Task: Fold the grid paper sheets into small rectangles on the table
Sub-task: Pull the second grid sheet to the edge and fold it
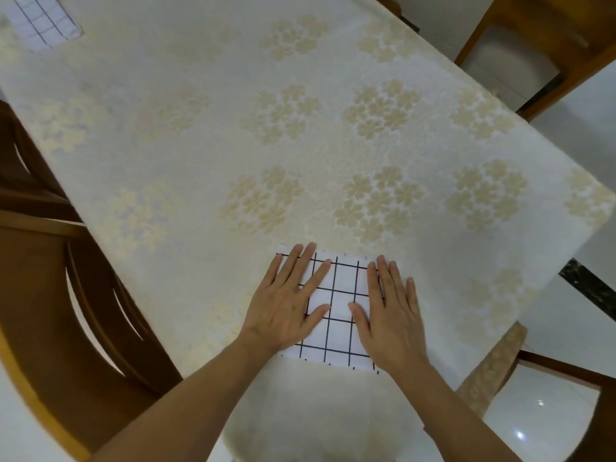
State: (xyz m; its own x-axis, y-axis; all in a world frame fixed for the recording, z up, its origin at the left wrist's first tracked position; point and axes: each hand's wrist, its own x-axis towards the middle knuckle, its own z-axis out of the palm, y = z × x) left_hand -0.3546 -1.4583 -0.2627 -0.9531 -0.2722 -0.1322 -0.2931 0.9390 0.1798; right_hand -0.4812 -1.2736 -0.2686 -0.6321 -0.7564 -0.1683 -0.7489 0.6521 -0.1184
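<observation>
A white sheet of grid paper (pixel 343 295) with black lines lies flat near the front edge of the table (pixel 233 145). My left hand (pixel 290 301) presses flat on its left part, fingers straight and spread. My right hand (pixel 390 315) lies flat on its right part, fingers straight, thumb pointing inward. Both palms hide the sheet's side edges. More grid paper (pixel 40 21) lies at the far left corner of the table.
The table carries a cream cloth with a beige flower pattern. A wooden chair (pixel 66 295) stands at the left, another chair (pixel 520 51) at the far right. The table's right edge runs diagonally above a white tiled floor (pixel 550 421).
</observation>
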